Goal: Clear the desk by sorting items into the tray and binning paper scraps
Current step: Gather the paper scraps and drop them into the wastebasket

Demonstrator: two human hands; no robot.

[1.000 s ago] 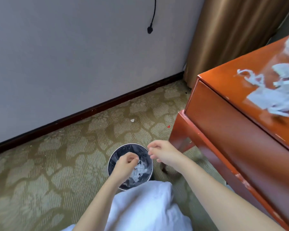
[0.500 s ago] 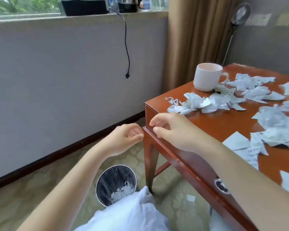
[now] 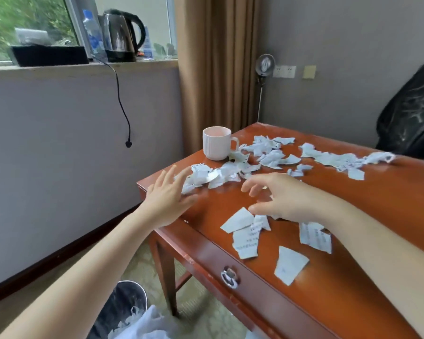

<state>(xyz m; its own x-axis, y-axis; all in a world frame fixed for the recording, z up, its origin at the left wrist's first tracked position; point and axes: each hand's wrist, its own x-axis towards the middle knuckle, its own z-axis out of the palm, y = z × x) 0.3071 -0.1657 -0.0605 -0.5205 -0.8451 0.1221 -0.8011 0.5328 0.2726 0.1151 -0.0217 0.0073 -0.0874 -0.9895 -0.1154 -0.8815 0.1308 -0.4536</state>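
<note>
Torn white paper scraps (image 3: 230, 171) lie scattered over the red-brown wooden desk (image 3: 367, 243), with larger printed pieces (image 3: 246, 237) near the front edge. My left hand (image 3: 168, 195) is open with spread fingers at the desk's left corner, its fingertips at the nearest scrap pile. My right hand (image 3: 282, 196) hovers open over the desk just behind the larger pieces, fingers curled and empty. A black-lined bin (image 3: 125, 307) holding paper scraps stands on the floor at the lower left. No tray is in view.
A white ribbed mug (image 3: 217, 146) stands at the desk's far left corner beside the scraps. The desk has a drawer with a metal pull (image 3: 229, 277). A kettle (image 3: 121, 35) sits on the windowsill, its cord hanging down the wall. A black chair (image 3: 411, 113) is at right.
My view rose from the bin on the floor to the desk top. Both hands came up from over the bin and opened above the scraps on the desk.
</note>
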